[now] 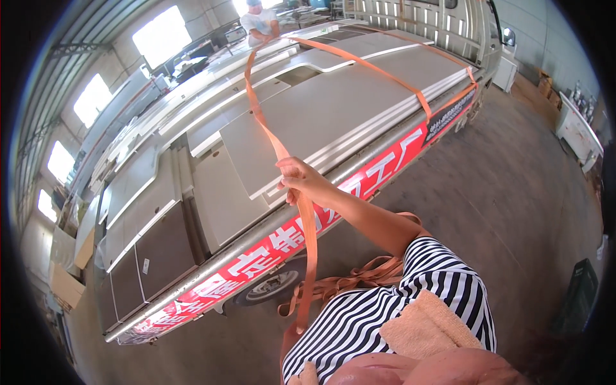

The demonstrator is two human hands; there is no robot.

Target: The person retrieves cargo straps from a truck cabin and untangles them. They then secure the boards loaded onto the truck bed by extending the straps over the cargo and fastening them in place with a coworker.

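My right hand [300, 179] is raised at the truck bed's near side. Its fingers are closed round a flat orange strap [264, 122], which runs over the load from the far side and hangs down past the side rail. Low in the view, a bit of skin of my left arm or hand [292, 339] shows where the strap's lower stretch ends; its fingers are hidden. Under the strap lie stacked grey panels [308, 112] with white edges. Loose loops of the same strap [369, 273] hang beside my striped sleeve.
The truck's metal side rail [240, 228] carries a red banner [378, 168]. A second orange strap [366, 63] crosses the panels. Dark brown panels [151, 260] lie at the near left. Across the load stands another person [258, 22]. A wheel [273, 285] sits below the bed.
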